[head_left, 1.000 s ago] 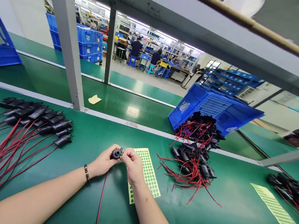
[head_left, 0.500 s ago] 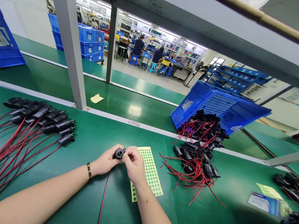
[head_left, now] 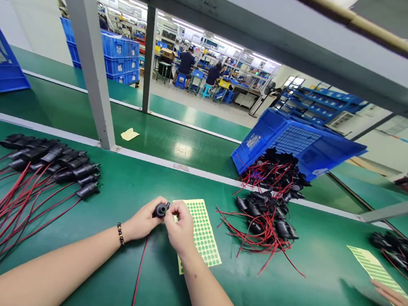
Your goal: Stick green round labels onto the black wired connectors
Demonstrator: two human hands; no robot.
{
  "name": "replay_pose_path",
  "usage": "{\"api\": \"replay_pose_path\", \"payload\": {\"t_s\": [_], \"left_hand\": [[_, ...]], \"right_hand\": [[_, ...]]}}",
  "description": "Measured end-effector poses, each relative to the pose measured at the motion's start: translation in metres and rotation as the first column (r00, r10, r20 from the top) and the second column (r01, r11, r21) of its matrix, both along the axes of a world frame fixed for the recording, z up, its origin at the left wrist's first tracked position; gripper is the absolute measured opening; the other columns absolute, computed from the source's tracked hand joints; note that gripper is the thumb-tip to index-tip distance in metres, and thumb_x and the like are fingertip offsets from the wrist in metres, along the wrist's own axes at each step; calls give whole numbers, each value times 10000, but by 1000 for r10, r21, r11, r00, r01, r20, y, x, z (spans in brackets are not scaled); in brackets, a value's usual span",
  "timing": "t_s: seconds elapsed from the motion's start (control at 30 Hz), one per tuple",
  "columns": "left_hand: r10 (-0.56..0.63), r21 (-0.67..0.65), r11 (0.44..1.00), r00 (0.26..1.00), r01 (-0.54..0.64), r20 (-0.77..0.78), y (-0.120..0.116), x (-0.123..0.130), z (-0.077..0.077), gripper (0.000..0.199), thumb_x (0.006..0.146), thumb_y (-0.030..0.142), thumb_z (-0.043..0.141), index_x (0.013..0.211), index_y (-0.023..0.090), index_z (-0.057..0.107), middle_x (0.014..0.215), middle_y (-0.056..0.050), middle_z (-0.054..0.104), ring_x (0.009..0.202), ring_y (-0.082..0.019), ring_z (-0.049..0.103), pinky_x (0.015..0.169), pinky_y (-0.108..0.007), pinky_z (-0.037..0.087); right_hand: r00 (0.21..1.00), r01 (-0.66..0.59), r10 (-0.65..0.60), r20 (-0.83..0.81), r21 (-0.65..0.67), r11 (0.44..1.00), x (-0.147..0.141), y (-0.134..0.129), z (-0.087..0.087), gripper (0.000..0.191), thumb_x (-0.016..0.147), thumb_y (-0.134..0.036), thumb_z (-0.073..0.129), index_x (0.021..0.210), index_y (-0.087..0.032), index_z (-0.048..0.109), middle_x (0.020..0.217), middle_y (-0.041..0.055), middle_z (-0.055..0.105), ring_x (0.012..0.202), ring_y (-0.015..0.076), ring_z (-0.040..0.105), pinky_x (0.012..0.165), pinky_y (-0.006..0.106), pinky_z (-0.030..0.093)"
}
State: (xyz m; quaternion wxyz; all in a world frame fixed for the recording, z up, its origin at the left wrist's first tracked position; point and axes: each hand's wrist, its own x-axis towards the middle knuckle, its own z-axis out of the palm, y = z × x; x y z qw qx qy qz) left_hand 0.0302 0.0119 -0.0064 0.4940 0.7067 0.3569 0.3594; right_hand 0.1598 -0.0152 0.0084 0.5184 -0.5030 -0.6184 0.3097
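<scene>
Now: my left hand (head_left: 144,221) grips a black cylindrical part (head_left: 161,210) above the green bench (head_left: 125,179), and my right hand (head_left: 181,229) has its fingertips pinched together at the part's side, anything between them too small to tell. I judge this a fine placing step, calling next for a still part and light finger pressure. Outward: dotted sheet (head_left: 206,235) by my right hand, wired heaps left (head_left: 50,157) and right (head_left: 267,221), tilted blue crate (head_left: 258,136), seated workers (head_left: 186,64) beyond.
</scene>
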Motion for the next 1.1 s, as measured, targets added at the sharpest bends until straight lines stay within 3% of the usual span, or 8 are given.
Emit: {"api": "replay_pose_path", "payload": {"t_s": [0.4,0.47,0.57,0.67,0.83,1.1], "left_hand": [[19,101,995,999,-14,-46,0,-1,-1,117,748,127,419,851,175,445,825,-12,480,777,-149,455,734,-270,392],[30,146,989,998,-21,-61,2,-2,0,139,743,105,400,853,174,450,835,-20,475,788,-154,451,749,-281,389],[-5,189,982,997,20,-76,4,-7,4,135,744,98,394,836,174,457,833,-22,466,783,-152,442,752,-280,382],[-95,146,984,993,104,-67,7,-10,8,103,748,123,421,826,171,471,826,-16,479,771,-145,447,737,-267,379],[-130,-6,991,991,131,29,8,-10,9,131,757,208,495,876,166,460,762,5,501,733,-131,467,706,-248,385],[-111,27,993,994,111,-8,7,-9,7,101,765,224,482,848,167,468,775,3,502,740,-134,466,717,-248,387]], "right_hand": [[1000,1,-1,14,-10,1000,1,-2,0,105,700,-129,472,621,-194,448,684,-8,475,683,128,450,655,267,369],[999,-17,15,-37,-51,999,2,0,0,112,700,-151,499,604,-190,455,690,-7,482,680,126,457,648,261,372],[976,-98,50,-214,-216,971,5,4,-3,142,660,-173,568,585,-181,447,656,-20,491,604,106,459,576,237,366],[924,-205,67,-378,-339,918,5,7,-7,150,622,-182,614,617,-176,464,571,-45,485,525,93,461,530,226,364],[840,-320,111,-532,-319,892,5,9,-7,146,683,-292,599,671,-164,530,594,-22,528,548,102,502,573,250,418],[855,-295,101,-508,-317,901,6,10,-9,114,634,-210,631,637,-171,523,562,-43,522,516,91,489,563,233,393]]}}
